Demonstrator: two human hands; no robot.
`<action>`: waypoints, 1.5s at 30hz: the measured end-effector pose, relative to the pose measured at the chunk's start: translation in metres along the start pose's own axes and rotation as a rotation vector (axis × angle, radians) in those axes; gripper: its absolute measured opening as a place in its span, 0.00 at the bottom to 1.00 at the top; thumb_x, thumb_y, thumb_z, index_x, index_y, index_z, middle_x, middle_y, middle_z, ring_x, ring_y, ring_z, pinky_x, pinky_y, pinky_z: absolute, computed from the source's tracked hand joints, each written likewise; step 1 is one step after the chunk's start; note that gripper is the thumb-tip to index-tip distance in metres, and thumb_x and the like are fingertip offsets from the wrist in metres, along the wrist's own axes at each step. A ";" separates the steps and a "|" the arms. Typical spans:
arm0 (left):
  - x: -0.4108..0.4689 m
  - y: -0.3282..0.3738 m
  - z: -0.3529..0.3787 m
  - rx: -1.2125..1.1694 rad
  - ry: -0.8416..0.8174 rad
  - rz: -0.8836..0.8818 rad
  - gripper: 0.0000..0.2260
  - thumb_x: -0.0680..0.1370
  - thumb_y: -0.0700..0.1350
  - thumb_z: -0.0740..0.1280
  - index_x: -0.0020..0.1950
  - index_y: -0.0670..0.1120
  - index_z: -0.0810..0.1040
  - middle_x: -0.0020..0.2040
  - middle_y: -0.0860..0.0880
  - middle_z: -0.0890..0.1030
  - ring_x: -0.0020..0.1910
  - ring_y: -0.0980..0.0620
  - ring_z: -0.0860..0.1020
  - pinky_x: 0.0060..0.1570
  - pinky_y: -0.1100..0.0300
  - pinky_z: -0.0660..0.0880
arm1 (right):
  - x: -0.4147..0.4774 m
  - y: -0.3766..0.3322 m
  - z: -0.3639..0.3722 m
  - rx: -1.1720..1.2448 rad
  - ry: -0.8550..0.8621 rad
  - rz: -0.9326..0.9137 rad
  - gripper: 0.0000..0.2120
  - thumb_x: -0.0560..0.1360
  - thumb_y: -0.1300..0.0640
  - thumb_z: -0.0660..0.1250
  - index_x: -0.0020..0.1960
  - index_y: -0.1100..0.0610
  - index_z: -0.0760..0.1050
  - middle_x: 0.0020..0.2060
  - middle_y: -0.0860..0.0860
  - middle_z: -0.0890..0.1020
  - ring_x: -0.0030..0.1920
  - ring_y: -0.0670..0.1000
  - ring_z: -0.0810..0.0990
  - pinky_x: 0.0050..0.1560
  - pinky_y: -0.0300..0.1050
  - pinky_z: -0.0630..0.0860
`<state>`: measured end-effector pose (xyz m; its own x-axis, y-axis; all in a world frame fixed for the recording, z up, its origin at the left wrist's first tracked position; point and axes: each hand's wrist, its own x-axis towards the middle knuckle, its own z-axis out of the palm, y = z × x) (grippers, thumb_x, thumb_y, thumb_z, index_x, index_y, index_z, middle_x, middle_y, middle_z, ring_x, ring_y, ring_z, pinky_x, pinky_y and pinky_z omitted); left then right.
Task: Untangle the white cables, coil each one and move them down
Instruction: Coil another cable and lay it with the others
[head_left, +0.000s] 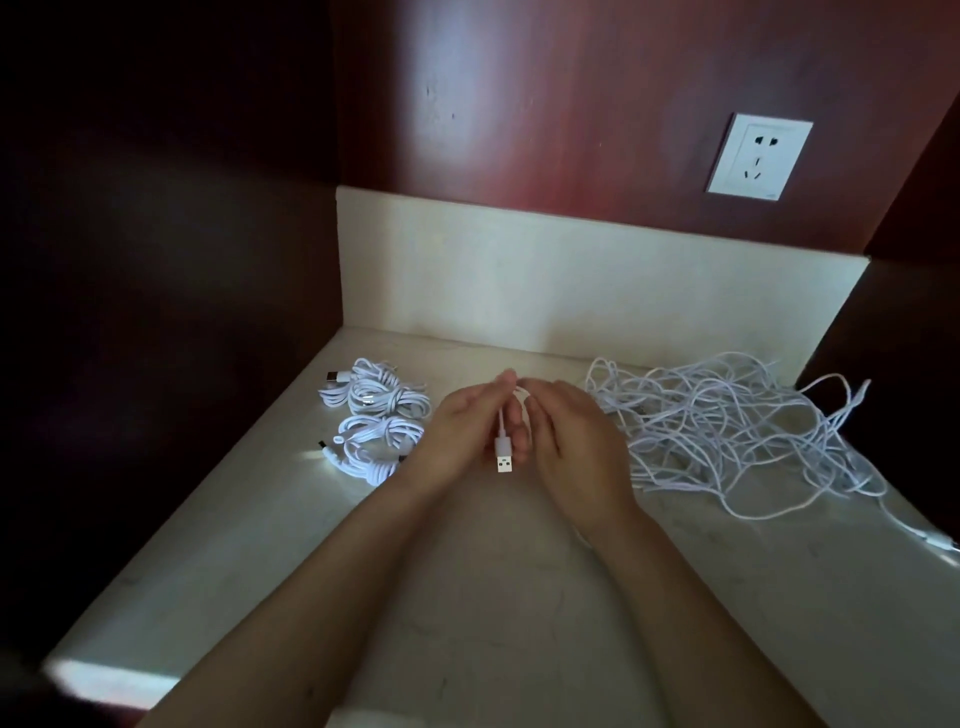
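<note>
A big tangle of white cables (727, 431) lies on the right of the pale counter (493, 597). Several coiled white cables (376, 415) sit in a small heap on the left. Both hands meet over the middle of the counter. My left hand (462, 431) and my right hand (571, 441) pinch one white cable between them near their fingertips. Its USB plug (504, 457) hangs down between the palms. The rest of that cable is hidden behind my right hand.
A low pale backsplash (571, 280) runs behind the counter, under a red-brown wall with a white socket (758, 156). Dark panels close in both sides. A loose cable end (935, 540) trails off at the right edge.
</note>
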<state>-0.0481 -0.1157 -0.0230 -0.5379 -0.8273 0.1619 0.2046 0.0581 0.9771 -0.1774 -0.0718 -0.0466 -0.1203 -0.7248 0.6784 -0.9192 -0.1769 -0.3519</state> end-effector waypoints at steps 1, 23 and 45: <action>0.000 -0.001 0.000 -0.037 0.006 -0.037 0.21 0.83 0.49 0.59 0.30 0.44 0.72 0.26 0.43 0.76 0.25 0.48 0.73 0.27 0.62 0.70 | -0.001 -0.001 0.000 0.009 -0.030 -0.015 0.18 0.77 0.57 0.55 0.62 0.50 0.77 0.43 0.48 0.79 0.46 0.52 0.77 0.42 0.49 0.74; 0.004 0.011 -0.031 -0.673 0.403 0.097 0.17 0.85 0.49 0.52 0.45 0.45 0.76 0.40 0.48 0.77 0.39 0.50 0.78 0.52 0.49 0.79 | -0.018 -0.011 -0.003 -0.054 -0.315 -0.116 0.20 0.77 0.45 0.53 0.58 0.48 0.80 0.40 0.47 0.82 0.43 0.51 0.80 0.42 0.46 0.74; -0.006 0.006 -0.020 -0.182 -0.151 -0.369 0.19 0.81 0.55 0.52 0.36 0.49 0.73 0.30 0.52 0.66 0.26 0.55 0.59 0.24 0.66 0.61 | -0.009 -0.007 -0.009 0.230 -0.006 -0.012 0.19 0.80 0.51 0.58 0.71 0.48 0.72 0.44 0.40 0.72 0.42 0.40 0.74 0.43 0.38 0.70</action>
<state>-0.0270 -0.1213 -0.0208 -0.7128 -0.6823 -0.1622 0.1099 -0.3371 0.9350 -0.1736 -0.0580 -0.0448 -0.1074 -0.7256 0.6796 -0.8106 -0.3319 -0.4824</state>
